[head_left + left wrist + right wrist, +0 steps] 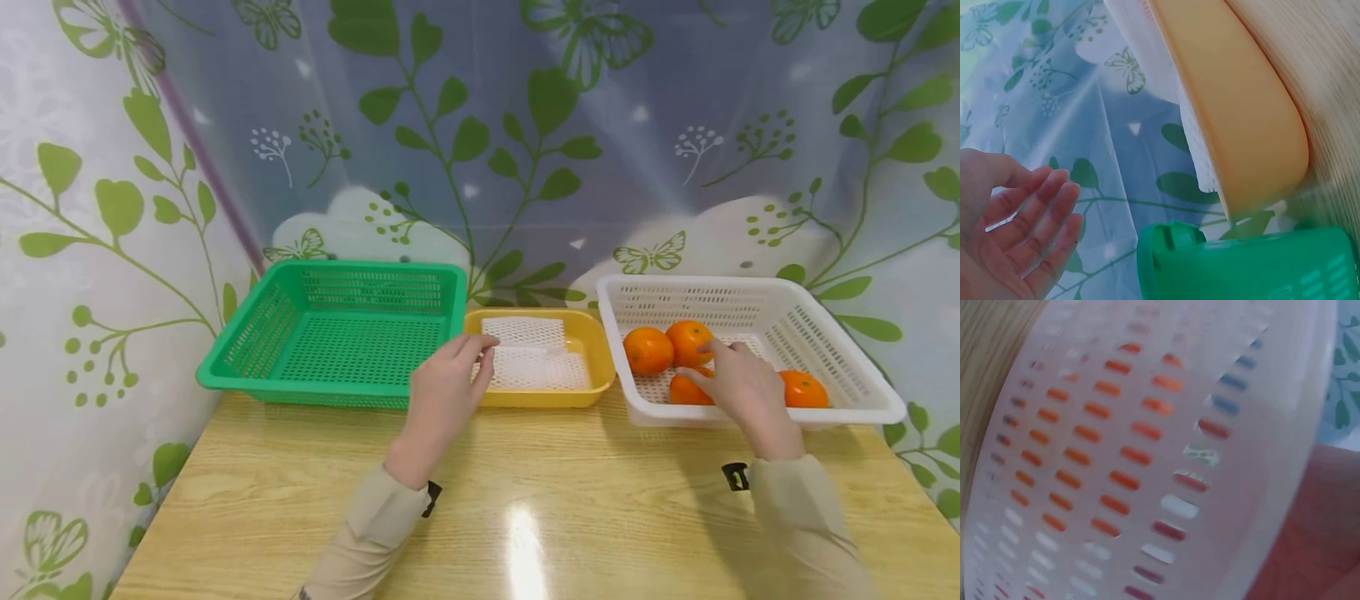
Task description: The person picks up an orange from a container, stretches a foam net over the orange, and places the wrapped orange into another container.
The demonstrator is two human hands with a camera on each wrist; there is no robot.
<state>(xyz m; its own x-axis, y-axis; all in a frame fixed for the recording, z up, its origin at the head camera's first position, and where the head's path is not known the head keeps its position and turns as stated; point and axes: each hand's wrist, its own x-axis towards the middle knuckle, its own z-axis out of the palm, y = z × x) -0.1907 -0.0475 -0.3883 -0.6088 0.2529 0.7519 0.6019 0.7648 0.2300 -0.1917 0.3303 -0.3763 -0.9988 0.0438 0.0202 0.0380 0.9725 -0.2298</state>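
Observation:
My right hand (738,387) reaches into the white basket (847,414), thumb and fingers spread. Its fingertips are at the right edge of one orange fruit (686,340), and the thumb lies over another orange fruit (688,388). In the right wrist view the basket's slotted wall (1147,456) hides the fingertips; only part of the right hand (1316,531) shows past the rim. My left hand (450,379) hovers between the green basket (337,392) and the yellow tray (600,350). The left wrist view shows this hand (1022,231) with loosely bent fingers and nothing in them.
White foam netting (525,367) lies inside the yellow tray. Two more orange fruits, one at the left (647,351) and one at the right (804,389), sit in the white basket. All three containers stand on a wooden table (585,500) before a leaf-patterned curtain (480,192).

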